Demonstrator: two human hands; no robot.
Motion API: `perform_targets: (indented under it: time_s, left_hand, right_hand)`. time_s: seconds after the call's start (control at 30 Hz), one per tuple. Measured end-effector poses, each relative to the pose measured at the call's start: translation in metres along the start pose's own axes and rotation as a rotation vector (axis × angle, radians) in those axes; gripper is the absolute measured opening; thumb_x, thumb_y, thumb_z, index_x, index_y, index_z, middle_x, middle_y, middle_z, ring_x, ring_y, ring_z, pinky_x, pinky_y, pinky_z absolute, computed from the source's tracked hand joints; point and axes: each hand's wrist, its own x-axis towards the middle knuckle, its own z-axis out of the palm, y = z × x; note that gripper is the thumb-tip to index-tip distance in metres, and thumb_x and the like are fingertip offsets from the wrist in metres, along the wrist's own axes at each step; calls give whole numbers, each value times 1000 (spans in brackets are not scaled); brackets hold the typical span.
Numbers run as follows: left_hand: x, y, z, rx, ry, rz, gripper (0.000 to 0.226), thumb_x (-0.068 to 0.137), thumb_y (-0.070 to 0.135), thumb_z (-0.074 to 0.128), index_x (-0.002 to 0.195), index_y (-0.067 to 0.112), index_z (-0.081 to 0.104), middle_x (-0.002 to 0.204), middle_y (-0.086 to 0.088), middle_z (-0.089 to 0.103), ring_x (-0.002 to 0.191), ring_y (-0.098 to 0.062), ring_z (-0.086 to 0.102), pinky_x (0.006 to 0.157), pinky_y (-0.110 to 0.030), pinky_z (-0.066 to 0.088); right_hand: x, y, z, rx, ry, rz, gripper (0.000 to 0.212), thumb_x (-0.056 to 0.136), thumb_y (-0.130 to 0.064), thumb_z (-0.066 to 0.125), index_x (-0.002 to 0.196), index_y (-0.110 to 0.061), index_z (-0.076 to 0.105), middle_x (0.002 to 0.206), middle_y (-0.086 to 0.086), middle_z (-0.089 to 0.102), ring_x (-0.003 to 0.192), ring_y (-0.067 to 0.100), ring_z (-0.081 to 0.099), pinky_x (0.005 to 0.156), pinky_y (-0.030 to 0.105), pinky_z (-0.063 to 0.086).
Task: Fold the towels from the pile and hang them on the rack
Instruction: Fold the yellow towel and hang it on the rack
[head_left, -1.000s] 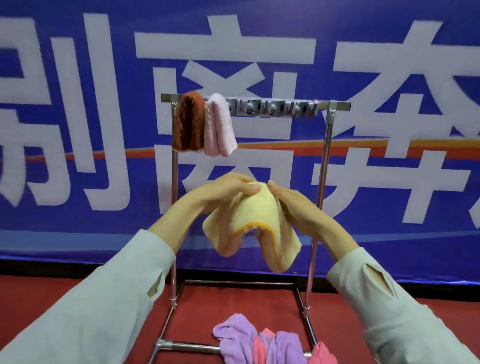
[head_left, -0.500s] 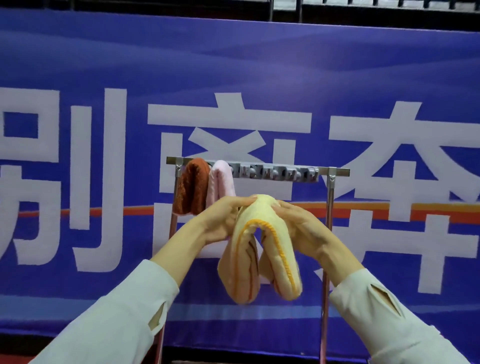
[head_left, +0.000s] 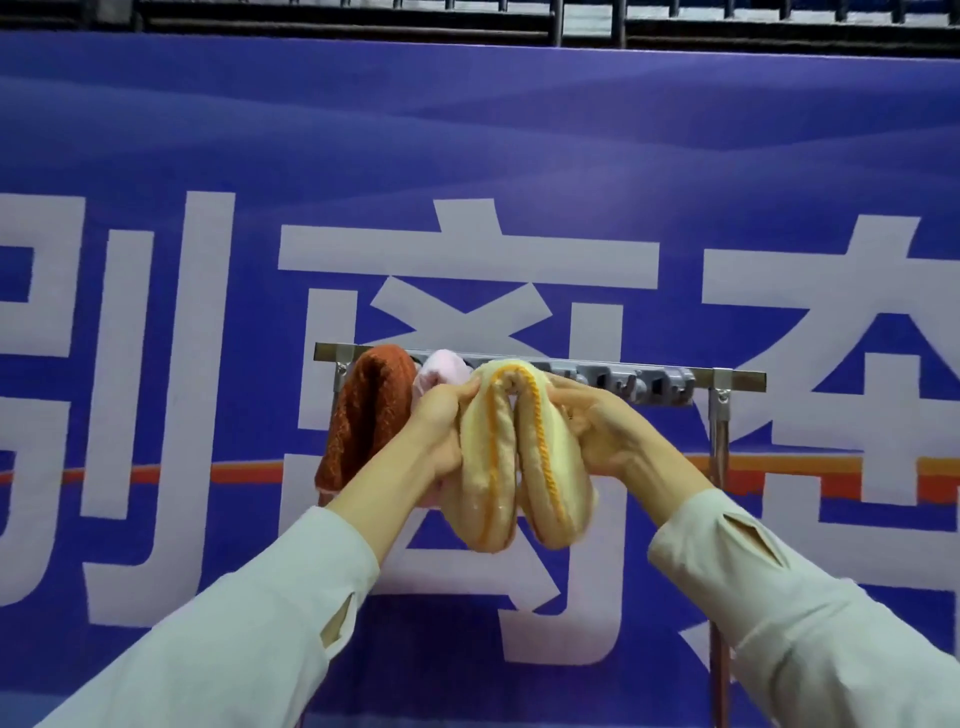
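Currently: left hand (head_left: 441, 426) and right hand (head_left: 608, 431) each pinch one side of the folded yellow towel (head_left: 519, 467), its fold level with the rack (head_left: 727, 375) bar, both halves hanging down. Just left of it, pink towel (head_left: 441, 371) and brown towel (head_left: 369, 410) hang on the bar.

We count three towels at one metal rack (head_left: 737, 375): one brown towel (head_left: 363, 415), one pink towel (head_left: 441, 371) and one yellow towel (head_left: 488, 467). Two hands show, the left hand (head_left: 441, 426) and the right hand (head_left: 608, 436), before one blue banner (head_left: 467, 156). The rack's small hooks (head_left: 649, 384) are too blurred for us to count.
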Motion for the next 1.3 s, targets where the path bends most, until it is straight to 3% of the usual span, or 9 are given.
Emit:
perform_targets:
  time_s: [0.1, 0.2, 0.37, 0.53, 0.63, 0.8, 0.9, 1.1, 1.3]
  left_hand:
    - [28, 4, 13, 67, 90, 34, 25, 99, 10, 40, 76, 11, 49, 73, -4, 53, 66, -18, 53, 47, -24, 50]
    - [55, 6, 21, -97, 100, -80, 34, 101, 17, 39, 73, 6, 55, 67, -7, 62, 74, -23, 59, 62, -31, 47]
    - [79, -9, 25, -283, 82, -72, 24, 98, 23, 45, 93, 7, 62, 96, -13, 65, 80, -26, 60, 79, -42, 50]
    - [96, -18, 27, -260, 130, -49, 27, 98, 24, 43, 99, 6, 64, 98, -13, 65, 89, -28, 62, 77, -41, 49]
    - [101, -23, 26, -231, 129, -61, 32, 99, 20, 41, 77, 7, 59, 76, -11, 60, 69, -25, 57, 65, -39, 50]
    - [98, -39, 21, -178, 149, -66, 38, 102, 25, 33, 83, 7, 60, 82, -12, 61, 73, -26, 57, 79, -41, 47]
    - [98, -49, 21, -189, 156, -47, 37, 101, 28, 36, 82, 8, 61, 76, -11, 60, 70, -24, 58, 71, -36, 52]
    - [87, -94, 2, -48, 80, -114, 38, 99, 40, 38, 89, 12, 61, 86, -13, 65, 80, -25, 62, 80, -38, 53]
    - [72, -116, -10, 55, 171, 23, 34, 101, 29, 37, 106, 10, 65, 100, -9, 69, 103, -27, 63, 94, -37, 48]
  right_hand:
    - [36, 3, 0, 47, 109, -53, 31, 93, -10, 58, 124, -14, 65, 115, 16, 66, 102, 28, 64, 89, 44, 54]
    - [55, 4, 6, 100, 155, -94, 21, 93, -10, 60, 111, -11, 69, 91, 10, 72, 79, 20, 70, 73, 35, 58]
    - [76, 11, 15, 226, 190, -114, 14, 96, -3, 52, 101, -7, 64, 58, 5, 68, 47, 13, 65, 45, 23, 52]
    - [101, 27, 15, 346, 287, -70, 16, 89, -10, 63, 102, -5, 70, 88, 13, 73, 75, 24, 72, 67, 37, 60]
    - [108, 38, 8, 380, 383, -67, 14, 89, -3, 62, 98, -5, 71, 72, 10, 70, 57, 21, 68, 53, 31, 56]
    - [108, 50, 4, 288, 446, -103, 24, 83, -6, 73, 107, -5, 71, 82, 11, 71, 63, 21, 66, 68, 36, 59]
    - [104, 57, 4, 114, 552, -39, 25, 80, -21, 78, 100, -8, 71, 73, 5, 70, 64, 18, 65, 61, 29, 55]
    - [94, 93, 3, -152, 487, -52, 31, 92, -40, 59, 102, -13, 68, 89, 8, 72, 86, 22, 68, 75, 34, 58]
    - [82, 112, -1, -193, 610, 1, 38, 96, -43, 47, 104, -10, 65, 98, 10, 69, 94, 24, 64, 60, 29, 48]
